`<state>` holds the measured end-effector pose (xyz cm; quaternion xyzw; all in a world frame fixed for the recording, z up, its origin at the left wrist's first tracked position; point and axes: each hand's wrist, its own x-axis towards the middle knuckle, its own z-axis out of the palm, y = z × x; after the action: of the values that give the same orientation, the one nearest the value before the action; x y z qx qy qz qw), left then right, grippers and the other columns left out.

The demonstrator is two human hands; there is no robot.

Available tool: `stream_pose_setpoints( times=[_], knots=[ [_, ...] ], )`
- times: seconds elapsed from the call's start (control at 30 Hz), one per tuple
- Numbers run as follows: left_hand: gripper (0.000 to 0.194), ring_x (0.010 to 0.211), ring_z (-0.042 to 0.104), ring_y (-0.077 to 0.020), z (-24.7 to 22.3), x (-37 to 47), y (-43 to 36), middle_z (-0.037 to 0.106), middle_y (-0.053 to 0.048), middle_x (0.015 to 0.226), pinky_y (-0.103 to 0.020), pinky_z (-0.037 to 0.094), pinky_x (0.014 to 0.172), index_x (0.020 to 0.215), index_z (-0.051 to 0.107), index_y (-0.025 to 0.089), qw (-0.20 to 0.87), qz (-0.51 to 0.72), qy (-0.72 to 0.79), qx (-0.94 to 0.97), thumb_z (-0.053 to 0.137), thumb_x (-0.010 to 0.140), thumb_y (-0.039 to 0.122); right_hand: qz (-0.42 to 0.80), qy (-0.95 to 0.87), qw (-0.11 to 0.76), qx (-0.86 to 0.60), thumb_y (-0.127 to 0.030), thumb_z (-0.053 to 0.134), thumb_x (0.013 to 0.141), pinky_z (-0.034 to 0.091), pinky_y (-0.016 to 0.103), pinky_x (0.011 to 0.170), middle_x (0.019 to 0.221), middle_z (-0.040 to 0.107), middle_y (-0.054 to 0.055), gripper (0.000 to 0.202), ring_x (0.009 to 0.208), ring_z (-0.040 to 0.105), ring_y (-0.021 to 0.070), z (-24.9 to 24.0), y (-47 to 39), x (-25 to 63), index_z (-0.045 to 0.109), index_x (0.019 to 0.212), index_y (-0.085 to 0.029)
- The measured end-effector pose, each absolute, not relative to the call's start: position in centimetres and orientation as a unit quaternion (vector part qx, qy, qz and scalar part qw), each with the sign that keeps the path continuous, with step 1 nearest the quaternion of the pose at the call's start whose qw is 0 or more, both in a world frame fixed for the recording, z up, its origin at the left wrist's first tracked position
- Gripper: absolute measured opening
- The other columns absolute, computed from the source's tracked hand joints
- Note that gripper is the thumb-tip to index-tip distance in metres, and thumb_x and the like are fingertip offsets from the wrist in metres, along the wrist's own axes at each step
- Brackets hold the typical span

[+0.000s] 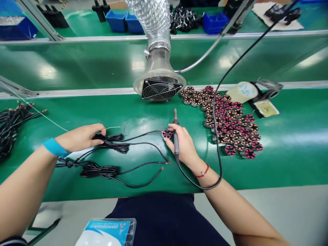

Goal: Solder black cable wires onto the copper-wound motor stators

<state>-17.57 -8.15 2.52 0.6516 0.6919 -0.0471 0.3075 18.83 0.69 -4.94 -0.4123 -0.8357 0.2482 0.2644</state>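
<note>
My left hand (83,137) is closed on a coiled black cable (118,147) at the left middle of the bench. A thin solder wire (110,128) sticks out from between its fingers. My right hand (183,143) grips a soldering iron (176,141), its tip pointing away from me. Between thumb and fingertips the same hand also holds a small round motor stator (167,134) with red windings. One lead of the cable reaches the stator; whether it is joined there I cannot tell. A second coiled cable (98,170) lies nearer me, its bare ends toward the right.
A fume extractor (162,89) hangs over the bench's far middle. Several stators (230,123) cover the right side, with a soldering iron stand and sponge (266,108) behind. More black cables (11,126) lie far left. The iron's cord (217,136) loops across my right forearm.
</note>
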Motion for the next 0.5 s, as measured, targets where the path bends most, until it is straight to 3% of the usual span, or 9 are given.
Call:
stream_pose_setpoints(
  times=[0.1,0.17,0.3,0.4,0.5],
  knots=[
    [0.045,0.074,0.059,-0.0197,2.6,-18.2,-7.8,0.065,-0.005,0.085,-0.03,0.048,0.068,0.097,0.067,0.022,0.316,-0.019,0.694,0.646,0.052,0.07,0.054,0.282,-0.809,0.276,-0.435,-0.026,0.063,0.085,0.053,0.045,0.093,0.111,0.067,0.009,0.046,0.099,0.064,0.0248,-5.2,0.7,18.8,0.048,0.128,-0.021],
    [0.043,0.076,0.059,-0.0195,2.5,-19.3,-7.7,0.066,-0.005,0.085,-0.03,0.048,0.07,0.089,0.068,0.023,0.293,-0.004,0.708,0.642,0.048,0.071,0.056,0.333,-0.79,0.288,-0.427,-0.023,0.059,0.086,0.054,0.042,0.094,0.119,0.065,0.01,0.048,0.099,0.067,0.0216,-5.2,0.5,18.5,0.044,0.132,-0.022],
    [0.04,0.079,0.061,-0.0228,2.5,-20.9,-7.8,0.067,-0.006,0.087,-0.035,0.049,0.075,0.076,0.066,0.023,0.21,-0.005,0.758,0.618,0.042,0.067,0.054,0.413,-0.777,0.295,-0.373,-0.017,0.054,0.086,0.05,0.042,0.105,0.138,0.056,0.012,0.053,0.122,0.061,0.0208,-4.9,0.0,17.8,0.038,0.137,-0.023],
    [0.043,0.084,0.063,-0.0258,3.2,-19.3,-7.6,0.069,-0.006,0.091,-0.038,0.05,0.079,0.083,0.067,0.024,0.173,0.01,0.772,0.612,0.042,0.07,0.057,0.395,-0.782,0.308,-0.371,-0.015,0.052,0.086,0.046,0.044,0.11,0.144,0.051,0.012,0.053,0.13,0.055,0.0218,-4.5,0.0,18.0,0.039,0.137,-0.022],
    [0.049,0.094,0.063,-0.0249,3.8,-15.0,-7.1,0.07,-0.005,0.099,-0.036,0.05,0.088,0.099,0.068,0.026,0.239,0.067,0.703,0.666,0.036,0.083,0.06,0.315,-0.801,0.327,-0.39,-0.017,0.051,0.087,0.05,0.043,0.105,0.134,0.06,0.01,0.047,0.122,0.06,0.0222,-3.6,0.4,18.8,0.046,0.132,-0.022]
  ],
)
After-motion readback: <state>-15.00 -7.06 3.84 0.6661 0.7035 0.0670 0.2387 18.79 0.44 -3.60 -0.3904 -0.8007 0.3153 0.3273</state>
